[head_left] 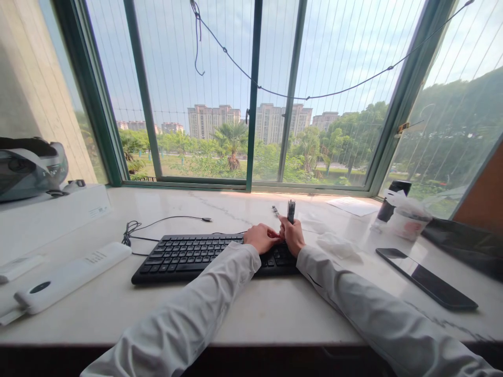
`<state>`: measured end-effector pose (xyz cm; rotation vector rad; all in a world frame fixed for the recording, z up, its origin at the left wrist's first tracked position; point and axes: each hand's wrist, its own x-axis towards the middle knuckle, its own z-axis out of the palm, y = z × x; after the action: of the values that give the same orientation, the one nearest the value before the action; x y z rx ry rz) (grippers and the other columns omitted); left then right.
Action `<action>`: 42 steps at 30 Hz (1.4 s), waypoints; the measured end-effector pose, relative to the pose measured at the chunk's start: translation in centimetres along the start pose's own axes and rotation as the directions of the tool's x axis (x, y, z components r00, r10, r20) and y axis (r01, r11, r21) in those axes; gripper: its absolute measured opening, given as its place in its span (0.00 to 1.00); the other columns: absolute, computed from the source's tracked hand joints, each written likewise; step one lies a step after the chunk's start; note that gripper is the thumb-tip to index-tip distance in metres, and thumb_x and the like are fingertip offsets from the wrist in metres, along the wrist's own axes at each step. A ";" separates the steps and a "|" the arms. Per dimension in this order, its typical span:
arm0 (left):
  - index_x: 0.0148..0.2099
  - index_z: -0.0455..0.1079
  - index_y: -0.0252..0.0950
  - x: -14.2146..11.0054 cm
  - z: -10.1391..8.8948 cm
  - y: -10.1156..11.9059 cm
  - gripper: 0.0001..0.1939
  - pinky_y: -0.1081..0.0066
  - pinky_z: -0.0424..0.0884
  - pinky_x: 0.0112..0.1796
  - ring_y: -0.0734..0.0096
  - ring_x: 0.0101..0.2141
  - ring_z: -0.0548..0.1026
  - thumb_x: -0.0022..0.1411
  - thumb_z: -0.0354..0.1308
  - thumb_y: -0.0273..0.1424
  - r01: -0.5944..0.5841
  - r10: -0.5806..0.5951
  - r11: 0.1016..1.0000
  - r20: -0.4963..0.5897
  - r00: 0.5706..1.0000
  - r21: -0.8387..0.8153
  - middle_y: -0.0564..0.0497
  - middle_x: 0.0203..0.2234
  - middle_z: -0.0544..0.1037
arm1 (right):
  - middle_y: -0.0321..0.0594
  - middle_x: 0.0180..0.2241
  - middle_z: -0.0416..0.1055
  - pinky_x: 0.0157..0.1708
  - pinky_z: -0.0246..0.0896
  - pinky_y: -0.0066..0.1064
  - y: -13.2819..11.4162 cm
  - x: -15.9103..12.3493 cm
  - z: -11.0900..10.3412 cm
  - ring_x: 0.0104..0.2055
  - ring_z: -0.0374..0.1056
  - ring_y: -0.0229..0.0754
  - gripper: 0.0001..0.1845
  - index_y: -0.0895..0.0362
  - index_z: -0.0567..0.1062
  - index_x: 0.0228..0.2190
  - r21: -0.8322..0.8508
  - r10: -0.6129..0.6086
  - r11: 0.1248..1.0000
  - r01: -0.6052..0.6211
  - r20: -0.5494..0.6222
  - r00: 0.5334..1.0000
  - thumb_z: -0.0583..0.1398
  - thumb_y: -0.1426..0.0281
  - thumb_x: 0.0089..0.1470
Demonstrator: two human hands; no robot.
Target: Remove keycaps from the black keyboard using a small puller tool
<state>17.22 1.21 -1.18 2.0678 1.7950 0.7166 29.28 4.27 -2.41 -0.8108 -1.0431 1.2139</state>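
Observation:
A black keyboard (192, 256) lies on the white desk, its right part beneath my hands. My right hand (294, 238) is wrapped round a slim dark tool (291, 213) with a metal end, held upright; its exact kind does not show. Beyond my right fingers is a small metallic piece (275, 210); whether it touches them is unclear. My left hand (261, 238) rests over the keyboard's right half, fingers drawn together and meeting my right hand. Whatever lies between those left fingertips is hidden.
The keyboard's cable (135, 229) is coiled behind it. A white power strip (74, 277) lies left. Crumpled white plastic (340, 245), a dark phone (426, 277), a bagged cup (408, 214) and a black cylinder (395, 196) are right. The window (251, 157) borders the desk's back.

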 end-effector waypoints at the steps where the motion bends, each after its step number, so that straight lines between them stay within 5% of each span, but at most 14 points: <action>1: 0.40 0.79 0.53 0.0 0.0 0.0 0.17 0.70 0.69 0.38 0.64 0.40 0.77 0.49 0.61 0.52 -0.001 0.001 1.000 0.001 1.000 0.003 0.58 0.37 0.82 | 0.25 0.09 0.47 0.10 0.37 0.28 -0.1 -0.1 0.1 0.11 0.42 0.29 0.24 0.52 0.54 0.14 -0.015 -0.044 0.999 0.044 -0.006 0.999 0.65 0.65 0.43; 13: 0.39 0.80 0.53 0.3 0.0 -0.5 0.14 0.72 0.68 0.37 0.65 0.39 0.77 0.51 0.62 0.48 -0.064 0.065 0.997 0.007 0.998 -0.046 0.59 0.36 0.82 | 0.23 0.10 0.41 0.13 0.36 0.26 -0.5 -0.1 -0.1 0.13 0.37 0.27 0.28 0.53 0.48 0.14 0.164 -0.126 0.979 0.119 0.034 0.991 0.64 0.63 0.46; 17: 0.38 0.80 0.50 0.5 0.3 -0.8 0.12 0.71 0.69 0.39 0.66 0.39 0.77 0.53 0.63 0.46 -0.100 0.092 0.986 -0.066 0.994 -0.135 0.57 0.35 0.82 | 0.23 0.12 0.38 0.14 0.38 0.27 -1.6 0.8 -1.1 0.14 0.35 0.28 0.30 0.53 0.46 0.15 0.214 -0.196 0.959 0.187 0.025 0.980 0.63 0.61 0.48; 20: 0.38 0.80 0.48 0.5 0.3 -0.9 0.10 0.71 0.69 0.42 0.67 0.38 0.78 0.55 0.62 0.42 -0.128 0.097 0.973 -0.167 0.981 -0.190 0.56 0.34 0.82 | 0.24 0.14 0.41 0.16 0.37 0.28 -2.4 1.6 -2.5 0.16 0.37 0.29 0.28 0.54 0.51 0.15 0.072 -0.213 0.975 0.208 0.064 0.975 0.64 0.58 0.48; 23: 0.39 0.79 0.45 0.3 0.2 -0.8 0.09 0.72 0.71 0.40 0.73 0.27 0.77 0.58 0.61 0.40 -0.126 0.074 0.958 -0.202 0.977 -0.258 0.56 0.35 0.82 | 0.25 0.15 0.46 0.17 0.34 0.27 -2.6 2.1 -3.7 0.17 0.39 0.29 0.22 0.57 0.64 0.20 -0.186 -0.121 0.971 0.148 0.148 0.981 0.64 0.53 0.47; 28: 0.41 0.75 0.41 0.2 -0.3 -0.3 0.10 0.73 0.72 0.29 0.81 0.15 0.71 0.60 0.59 0.39 -0.093 0.018 0.923 -0.200 0.980 -0.374 0.54 0.40 0.81 | 0.28 0.15 0.54 0.19 0.42 0.27 -2.1 2.3 -4.5 0.19 0.48 0.31 0.27 0.61 0.77 0.32 -0.498 -0.040 0.852 0.164 0.250 0.967 0.64 0.49 0.44; 35: 0.41 0.74 0.42 -0.1 -0.7 -0.2 0.08 0.71 0.72 0.38 0.72 0.29 0.78 0.60 0.60 0.38 -0.164 0.067 0.943 -0.318 0.946 -0.289 0.55 0.35 0.81 | 0.36 0.20 0.67 0.27 0.55 0.30 -1.9 2.4 -4.6 0.25 0.61 0.38 0.27 0.60 0.81 0.32 -0.674 -0.103 0.683 0.282 0.294 0.950 0.64 0.49 0.43; 42: 0.42 0.74 0.47 -0.6 -0.5 -0.1 0.08 0.70 0.70 0.39 0.69 0.34 0.78 0.58 0.62 0.36 -0.219 0.157 0.966 -0.368 0.917 -0.134 0.58 0.35 0.81 | 0.40 0.23 0.73 0.33 0.60 0.32 -1.9 2.4 -4.6 0.30 0.67 0.42 0.26 0.61 0.82 0.32 -0.708 -0.158 0.622 0.336 0.306 0.939 0.63 0.49 0.44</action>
<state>16.82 0.54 -0.88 2.1150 1.6409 1.3278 34.33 6.42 -1.81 -1.1282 -1.8418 0.5904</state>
